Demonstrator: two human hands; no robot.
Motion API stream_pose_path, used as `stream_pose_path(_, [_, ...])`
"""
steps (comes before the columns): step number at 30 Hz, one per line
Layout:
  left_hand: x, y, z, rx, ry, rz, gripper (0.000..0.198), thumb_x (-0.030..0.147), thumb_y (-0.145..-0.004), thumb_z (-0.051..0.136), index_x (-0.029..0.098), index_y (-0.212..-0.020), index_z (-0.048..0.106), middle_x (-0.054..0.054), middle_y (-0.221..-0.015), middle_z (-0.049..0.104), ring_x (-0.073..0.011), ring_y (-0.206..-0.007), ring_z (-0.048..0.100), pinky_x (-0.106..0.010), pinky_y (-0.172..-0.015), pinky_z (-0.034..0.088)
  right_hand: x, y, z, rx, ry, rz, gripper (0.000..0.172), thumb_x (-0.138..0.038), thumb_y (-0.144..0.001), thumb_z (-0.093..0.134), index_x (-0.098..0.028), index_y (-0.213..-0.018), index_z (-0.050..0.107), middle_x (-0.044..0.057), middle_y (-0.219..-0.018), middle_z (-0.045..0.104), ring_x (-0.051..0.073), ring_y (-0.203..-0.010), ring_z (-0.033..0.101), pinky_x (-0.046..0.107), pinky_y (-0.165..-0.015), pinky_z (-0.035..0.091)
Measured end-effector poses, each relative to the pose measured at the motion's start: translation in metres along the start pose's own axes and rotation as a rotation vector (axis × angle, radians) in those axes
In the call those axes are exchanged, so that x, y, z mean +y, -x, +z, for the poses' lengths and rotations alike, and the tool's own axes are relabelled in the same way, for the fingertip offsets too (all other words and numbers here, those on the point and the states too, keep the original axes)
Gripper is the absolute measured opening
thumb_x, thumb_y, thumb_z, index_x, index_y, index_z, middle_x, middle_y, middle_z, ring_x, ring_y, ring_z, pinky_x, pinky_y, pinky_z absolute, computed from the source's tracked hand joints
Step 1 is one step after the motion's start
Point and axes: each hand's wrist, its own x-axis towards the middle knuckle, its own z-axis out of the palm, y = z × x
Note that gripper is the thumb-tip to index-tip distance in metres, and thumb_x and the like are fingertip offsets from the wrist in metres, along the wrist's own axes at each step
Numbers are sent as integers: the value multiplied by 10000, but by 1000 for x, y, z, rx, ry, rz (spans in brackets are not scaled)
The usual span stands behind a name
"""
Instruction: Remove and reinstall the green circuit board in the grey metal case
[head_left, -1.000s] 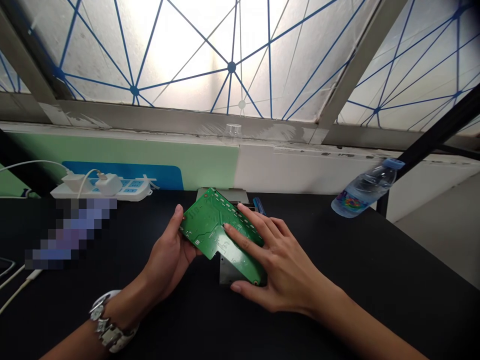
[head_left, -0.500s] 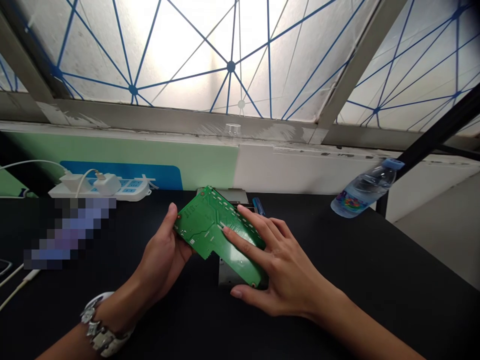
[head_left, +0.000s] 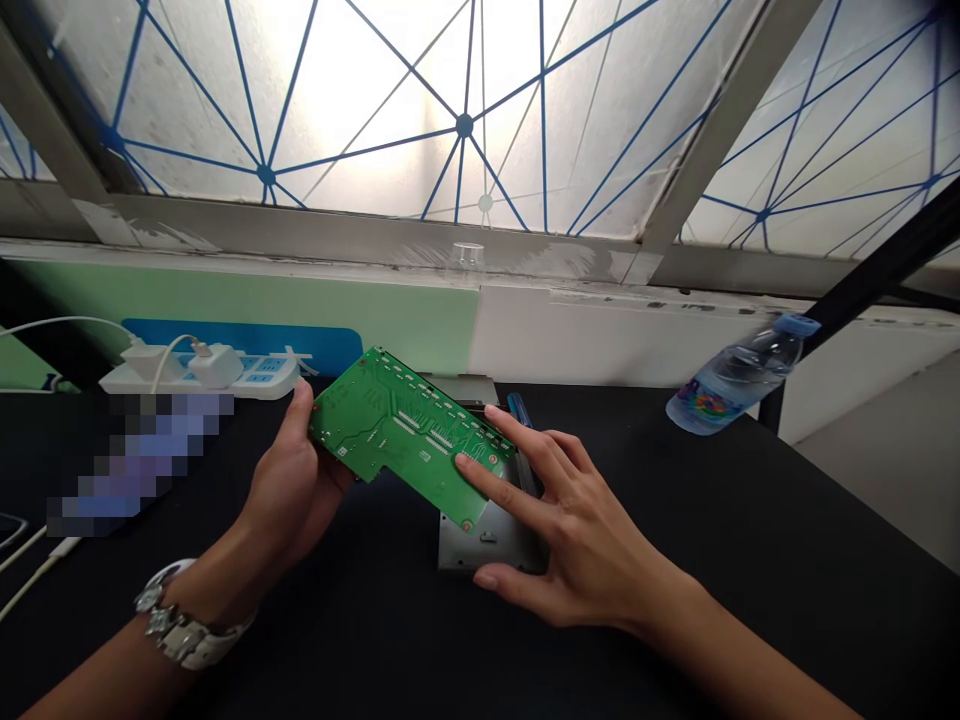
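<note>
A green circuit board (head_left: 405, 430), with a notch in its lower edge, is tilted above the black table. My left hand (head_left: 292, 480) grips its left end, thumb on the near side and fingers behind it. Spread out over the board's right end is my right hand (head_left: 555, 520), its index fingertip at the board's face. Whether that fingertip presses on it I cannot tell. Beneath the board and my right hand lies a grey metal case (head_left: 480, 545), mostly covered. A blue object (head_left: 519, 408) shows just beyond my right fingers, its kind unclear.
A white power strip (head_left: 270, 378) with plugged-in chargers lies at the back left, beside a pixelated patch. At the back right a water bottle (head_left: 739, 378) leans against a black bar (head_left: 885, 240). A clear cup (head_left: 469, 257) stands on the window ledge.
My left hand has moved left and slightly up with the circuit board, baring more of the metal case. My right hand has stayed nearly in place, with less of the board under it.
</note>
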Motion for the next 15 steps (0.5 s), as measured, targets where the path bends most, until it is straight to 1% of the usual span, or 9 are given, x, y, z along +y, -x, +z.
stream_pose_path(3, [-1,-2,-1,43,-14,5,418,318,-1120,363,112,-1278,690,-66,-963,824,-159,-731,774,-247,-735,638,0,0,0,11,-4,-9,752,-592,-912,630,-284,-1572,445,184,-1713,187,398,-1452,418,574,-1093,344])
stream_pose_path(6, [0,-6,-4,77,-23,14,422,345,-1115,378,128,-1280,700,-68,-964,818,-161,-710,767,-264,-702,647,2,1,-1,30,-8,-21,741,-580,-909,636,-274,-1561,463,189,-1703,217,395,-1425,450,565,-1078,352])
stream_pose_path(11, [1,-8,-6,70,-8,30,422,337,-1117,370,130,-1255,711,-59,-937,813,-157,-697,758,-260,-685,640,2,1,-1,53,-5,-28,711,-564,-913,641,-260,-1539,496,197,-1689,252,384,-1409,470,549,-1073,354])
stream_pose_path(15, [-3,-3,-3,52,-16,-3,413,338,-1117,381,120,-1254,704,-63,-965,811,-157,-749,759,-264,-757,632,0,1,-1,25,5,-20,704,-579,-922,624,-262,-1539,499,194,-1690,248,380,-1430,443,551,-1089,337])
